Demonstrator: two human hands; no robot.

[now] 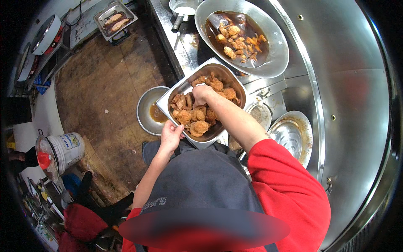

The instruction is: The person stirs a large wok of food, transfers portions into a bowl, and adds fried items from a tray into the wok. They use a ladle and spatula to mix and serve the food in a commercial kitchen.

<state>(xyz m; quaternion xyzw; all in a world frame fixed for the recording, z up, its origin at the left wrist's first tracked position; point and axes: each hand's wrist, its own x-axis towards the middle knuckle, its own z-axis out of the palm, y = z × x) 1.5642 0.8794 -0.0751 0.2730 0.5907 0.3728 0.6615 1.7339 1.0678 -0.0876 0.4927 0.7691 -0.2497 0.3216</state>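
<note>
A deep rectangular stainless steel pan [201,143] full of browned fried chicken pieces [197,114] is in front of my body. My left hand [171,135] grips its near left rim, thumb on top. My right hand [203,94] reaches down inside the pan among the chicken. Its fingertips are hidden, so I cannot tell whether they grip a piece; something small and white shows beside them. Past the pan, a large steel wok [278,53] holds dark liquid with golden fried pieces [239,44] in it.
A steel bowl [144,108] with brown liquid sits left of the pan. At right are a tub [261,115] and a stained metal basin [305,138]. A tray [102,17] with two pieces of food, a white bucket [70,154] and another person's red clothing [82,220] are to the left.
</note>
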